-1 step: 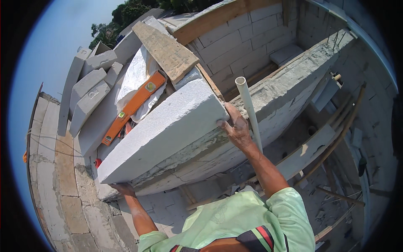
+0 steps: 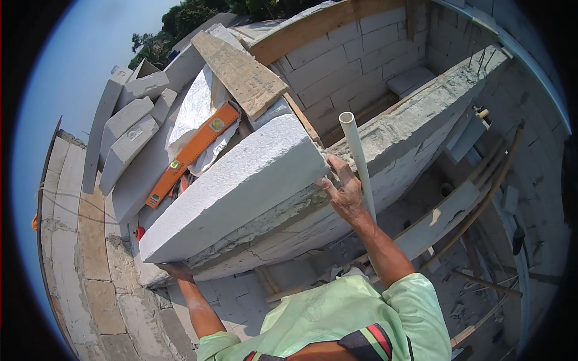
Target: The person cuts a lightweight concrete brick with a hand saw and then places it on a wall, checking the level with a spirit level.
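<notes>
A long white aerated concrete block (image 2: pixel 235 186) lies tilted across the view on top of a wall, above a band of rough grey mortar (image 2: pixel 259 228). My right hand (image 2: pixel 346 195) is at the block's right end, fingers bent round the edge and thumb by the lower corner. Down at the left end, my left hand (image 2: pixel 174 271) holds the block's bottom corner; its fingertips are hidden underneath. Behind the block, an orange spirit level (image 2: pixel 192 155) rests against a crumpled white sack (image 2: pixel 195 114).
An upright white pipe (image 2: pixel 356 162) stands just right of my right hand. A wooden plank (image 2: pixel 241 72) lies behind the block, with several loose grey blocks (image 2: pixel 129 129) stacked at the left. Wooden poles (image 2: pixel 481 210) and debris lie lower right.
My right hand has shifted slightly to the right, and its thumb has moved from the block's face toward the end corner. The left hand and the block look the same.
</notes>
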The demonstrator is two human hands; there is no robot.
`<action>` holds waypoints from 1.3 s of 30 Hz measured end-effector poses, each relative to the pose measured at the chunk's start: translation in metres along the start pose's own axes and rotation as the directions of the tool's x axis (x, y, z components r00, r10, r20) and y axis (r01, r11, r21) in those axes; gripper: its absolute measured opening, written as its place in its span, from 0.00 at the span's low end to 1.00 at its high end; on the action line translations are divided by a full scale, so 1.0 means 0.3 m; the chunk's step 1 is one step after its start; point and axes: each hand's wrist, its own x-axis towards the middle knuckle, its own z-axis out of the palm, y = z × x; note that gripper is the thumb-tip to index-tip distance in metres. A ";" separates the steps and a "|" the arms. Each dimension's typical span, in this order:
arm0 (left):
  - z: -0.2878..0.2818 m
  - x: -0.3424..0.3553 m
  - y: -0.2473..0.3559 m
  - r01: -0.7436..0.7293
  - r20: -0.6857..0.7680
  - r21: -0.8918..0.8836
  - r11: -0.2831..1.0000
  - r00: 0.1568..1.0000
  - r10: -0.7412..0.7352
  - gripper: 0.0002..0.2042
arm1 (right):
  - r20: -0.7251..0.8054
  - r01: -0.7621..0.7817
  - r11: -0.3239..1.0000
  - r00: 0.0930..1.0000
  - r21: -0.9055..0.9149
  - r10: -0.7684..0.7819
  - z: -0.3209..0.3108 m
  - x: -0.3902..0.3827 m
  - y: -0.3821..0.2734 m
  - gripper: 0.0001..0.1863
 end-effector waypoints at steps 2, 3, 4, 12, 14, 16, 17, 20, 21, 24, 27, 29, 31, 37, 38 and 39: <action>-0.023 0.008 -0.011 0.092 -0.071 -0.008 0.996 0.993 -0.092 0.38 | -0.139 -0.067 0.996 0.989 -0.060 0.059 -0.042 -0.081 -0.044 0.31; -0.031 0.010 -0.013 0.077 -0.056 -0.015 0.997 0.995 -0.078 0.38 | -0.213 0.013 0.999 0.977 -0.049 -0.023 -0.064 -0.124 -0.059 0.28; -0.034 0.010 -0.016 0.080 -0.062 0.000 0.997 0.995 -0.080 0.38 | -0.274 -0.074 0.989 0.961 -0.129 0.036 -0.092 -0.135 -0.049 0.27; -0.052 0.018 -0.030 0.053 -0.051 0.042 0.998 0.997 -0.050 0.39 | -0.208 -0.120 0.813 0.978 -0.570 -0.001 -0.187 -0.094 0.145 0.30; -0.073 0.032 -0.046 0.060 -0.045 0.014 0.998 0.997 -0.060 0.38 | -0.255 -0.216 0.841 0.962 -0.496 0.097 -0.181 -0.089 0.159 0.26; -0.092 0.047 -0.060 0.056 -0.042 0.038 0.998 0.998 -0.054 0.37 | -0.249 -0.224 0.856 0.961 -0.465 0.116 -0.174 -0.092 0.158 0.24; -0.096 0.053 -0.066 0.038 -0.055 0.048 0.998 0.998 -0.036 0.37 | -0.241 -0.227 0.878 0.961 -0.422 0.133 -0.174 -0.095 0.156 0.23; -0.095 0.056 -0.063 0.106 -0.061 -0.004 0.994 0.993 -0.106 0.36 | -0.270 -0.177 0.884 0.961 -0.432 0.060 -0.182 -0.094 0.161 0.17; -0.088 0.050 -0.057 0.108 -0.038 0.004 0.994 0.993 -0.108 0.36 | -0.270 -0.136 0.900 0.962 -0.413 0.021 -0.192 -0.091 0.166 0.16; -0.050 0.030 -0.029 0.113 -0.053 0.053 0.992 0.993 -0.110 0.35 | -0.288 -0.181 0.910 0.955 -0.373 0.072 -0.253 -0.074 0.195 0.13; -0.009 0.006 -0.015 0.086 -0.078 0.101 0.991 0.994 -0.078 0.34 | -0.303 -0.257 0.928 0.937 -0.268 0.172 -0.356 -0.056 0.221 0.16; 0.003 -0.001 -0.012 0.053 -0.058 0.109 0.993 0.997 -0.047 0.34 | -0.267 -0.268 0.922 0.944 -0.278 0.194 -0.438 -0.042 0.228 0.17; 0.002 0.001 -0.015 0.067 -0.083 0.126 0.990 0.995 -0.057 0.33 | -0.232 -0.297 0.915 0.943 -0.275 0.236 -0.514 -0.024 0.224 0.18; -0.042 0.034 -0.035 0.079 -0.066 0.113 0.990 0.995 -0.072 0.33 | -0.239 -0.260 0.937 0.949 -0.231 0.205 -0.659 0.070 0.172 0.12; -0.046 0.038 -0.036 0.079 -0.048 0.119 0.990 0.996 -0.073 0.33 | -0.223 -0.252 0.940 0.954 -0.230 0.201 -0.674 0.093 0.164 0.14; -0.046 0.037 -0.039 0.096 -0.063 0.116 0.989 0.994 -0.089 0.33 | -0.212 -0.245 0.944 0.957 -0.220 0.199 -0.685 0.115 0.160 0.17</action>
